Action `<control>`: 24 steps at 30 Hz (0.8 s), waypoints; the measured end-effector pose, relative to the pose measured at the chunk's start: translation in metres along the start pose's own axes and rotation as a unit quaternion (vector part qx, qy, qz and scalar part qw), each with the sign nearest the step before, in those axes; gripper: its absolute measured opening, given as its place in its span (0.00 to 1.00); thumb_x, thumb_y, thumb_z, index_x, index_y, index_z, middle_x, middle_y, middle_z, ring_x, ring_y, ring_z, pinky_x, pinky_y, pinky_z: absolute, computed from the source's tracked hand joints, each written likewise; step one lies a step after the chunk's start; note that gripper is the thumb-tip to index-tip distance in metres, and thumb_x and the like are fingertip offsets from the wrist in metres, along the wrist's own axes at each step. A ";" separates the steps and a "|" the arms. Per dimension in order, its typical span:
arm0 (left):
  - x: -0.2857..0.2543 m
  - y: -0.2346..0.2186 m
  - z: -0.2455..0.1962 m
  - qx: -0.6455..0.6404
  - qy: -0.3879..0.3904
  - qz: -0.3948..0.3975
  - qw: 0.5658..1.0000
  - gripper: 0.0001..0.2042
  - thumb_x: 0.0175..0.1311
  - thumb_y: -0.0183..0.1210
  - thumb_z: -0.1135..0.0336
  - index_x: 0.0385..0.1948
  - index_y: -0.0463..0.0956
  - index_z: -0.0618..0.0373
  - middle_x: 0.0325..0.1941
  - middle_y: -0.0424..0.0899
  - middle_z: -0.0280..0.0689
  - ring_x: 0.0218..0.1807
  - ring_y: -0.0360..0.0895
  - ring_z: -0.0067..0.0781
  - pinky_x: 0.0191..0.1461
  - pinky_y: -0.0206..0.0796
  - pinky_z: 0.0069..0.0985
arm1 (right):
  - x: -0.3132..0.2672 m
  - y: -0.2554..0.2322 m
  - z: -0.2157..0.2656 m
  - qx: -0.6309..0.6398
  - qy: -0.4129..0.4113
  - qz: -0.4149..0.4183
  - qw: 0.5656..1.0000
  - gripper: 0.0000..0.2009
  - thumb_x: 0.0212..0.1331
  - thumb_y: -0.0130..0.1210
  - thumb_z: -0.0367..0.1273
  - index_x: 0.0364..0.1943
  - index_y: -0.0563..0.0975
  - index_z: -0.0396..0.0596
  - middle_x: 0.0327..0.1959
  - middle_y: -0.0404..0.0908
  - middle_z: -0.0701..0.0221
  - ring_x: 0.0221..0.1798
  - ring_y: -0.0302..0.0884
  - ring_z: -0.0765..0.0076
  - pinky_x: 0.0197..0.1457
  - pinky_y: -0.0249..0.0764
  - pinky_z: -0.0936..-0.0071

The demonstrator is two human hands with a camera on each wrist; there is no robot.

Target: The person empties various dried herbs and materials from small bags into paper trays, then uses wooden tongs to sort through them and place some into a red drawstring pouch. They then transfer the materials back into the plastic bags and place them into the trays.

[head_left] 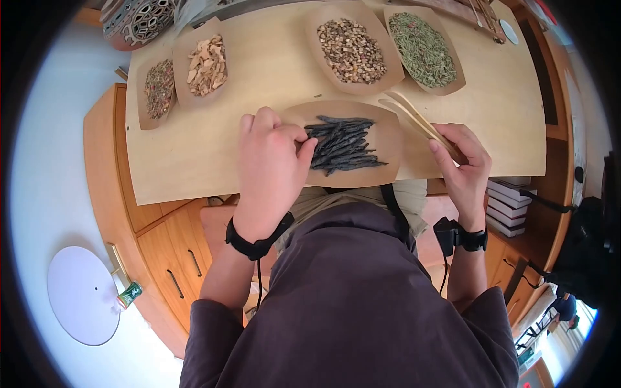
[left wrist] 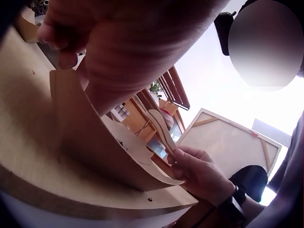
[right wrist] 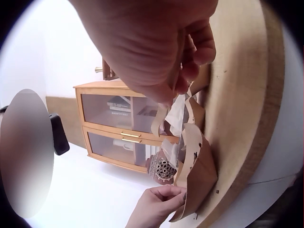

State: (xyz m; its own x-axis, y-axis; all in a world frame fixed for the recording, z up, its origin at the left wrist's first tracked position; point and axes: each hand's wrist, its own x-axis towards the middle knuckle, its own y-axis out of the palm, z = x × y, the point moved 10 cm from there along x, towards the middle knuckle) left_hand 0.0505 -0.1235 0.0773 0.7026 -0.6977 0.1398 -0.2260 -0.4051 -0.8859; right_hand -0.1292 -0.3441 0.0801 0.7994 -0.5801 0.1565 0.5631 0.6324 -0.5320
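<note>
Spotting, head view only, green can [head_left: 131, 293] far left, print too small to read. Next, left hand [head_left: 272, 161], fingers curled, thumb and forefinger pinching at left ends of dark strips [head_left: 343, 145]; strips lie in brown paper tray [head_left: 390, 139] at near edge of table [head_left: 259, 77]. Right hand [head_left: 464, 158] closed round wooden tongs [head_left: 420, 119], tips apart. Right wrist view alone: glass-fronted cabinet [right wrist: 109, 130].

Below the near left corner of the pale table [head_left: 194, 165] stands a wooden cupboard [head_left: 184, 242] with dark handles; stacked white volumes [head_left: 506, 216] sit beneath the near right corner. A glass-fronted cabinet [right wrist: 111, 111] stands by a white wall [right wrist: 102, 190]. The bright patch [head_left: 585, 320], distorted at the head view's rim, may be a window.
</note>
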 end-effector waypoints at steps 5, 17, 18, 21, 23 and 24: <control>0.007 0.000 -0.007 0.036 0.005 0.006 0.999 0.04 0.54 0.73 0.70 0.28 0.87 0.57 0.35 0.76 0.40 0.45 0.71 0.45 0.51 0.69 0.37 | -0.010 0.002 -0.029 0.087 0.034 -0.027 0.995 0.08 0.64 0.67 0.23 0.46 0.86 0.38 0.43 0.87 0.68 0.46 0.82 0.72 0.53 0.76 0.75; 0.025 -0.008 -0.041 -0.032 0.071 -0.003 0.997 0.07 0.56 0.73 0.68 0.33 0.87 0.56 0.37 0.73 0.38 0.44 0.71 0.43 0.50 0.68 0.39 | -0.014 0.005 -0.042 0.106 0.019 -0.028 0.994 0.09 0.63 0.68 0.24 0.46 0.86 0.37 0.43 0.87 0.65 0.46 0.83 0.69 0.53 0.77 0.73; 0.025 -0.004 -0.044 -0.036 0.076 0.012 0.996 0.08 0.55 0.74 0.68 0.35 0.87 0.56 0.37 0.74 0.38 0.45 0.71 0.44 0.51 0.69 0.39 | -0.014 0.005 -0.041 0.104 0.017 -0.027 0.994 0.09 0.63 0.68 0.25 0.46 0.86 0.37 0.43 0.87 0.65 0.46 0.83 0.68 0.53 0.77 0.73; 0.025 0.007 -0.049 -0.035 0.084 0.067 0.994 0.14 0.53 0.75 0.66 0.41 0.87 0.57 0.42 0.77 0.39 0.48 0.73 0.45 0.54 0.69 0.39 | -0.015 0.004 -0.043 0.105 0.026 -0.030 0.994 0.09 0.62 0.68 0.25 0.46 0.86 0.37 0.42 0.87 0.64 0.45 0.84 0.68 0.53 0.77 0.73; 0.021 0.013 -0.045 -0.016 0.077 0.117 0.990 0.19 0.52 0.77 0.65 0.47 0.86 0.58 0.48 0.82 0.39 0.52 0.76 0.46 0.59 0.70 0.39 | -0.016 0.004 -0.044 0.111 0.027 -0.028 0.993 0.09 0.62 0.68 0.25 0.46 0.86 0.38 0.42 0.87 0.64 0.45 0.84 0.67 0.53 0.77 0.73; 0.019 0.012 -0.049 -0.020 0.090 0.127 0.988 0.22 0.51 0.77 0.64 0.50 0.85 0.58 0.51 0.82 0.40 0.54 0.76 0.47 0.61 0.70 0.39 | -0.016 0.004 -0.044 0.114 0.026 -0.027 0.993 0.09 0.62 0.68 0.25 0.46 0.86 0.38 0.42 0.87 0.64 0.45 0.84 0.67 0.53 0.77 0.73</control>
State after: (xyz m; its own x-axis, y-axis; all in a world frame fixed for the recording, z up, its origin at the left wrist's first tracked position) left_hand 0.0286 -0.1707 0.0906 0.4896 -0.8719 -0.0059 -0.4089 -0.2236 -0.8848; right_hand -0.1488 -0.3550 0.0384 0.7576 -0.6390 0.1328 0.6429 0.6958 -0.3202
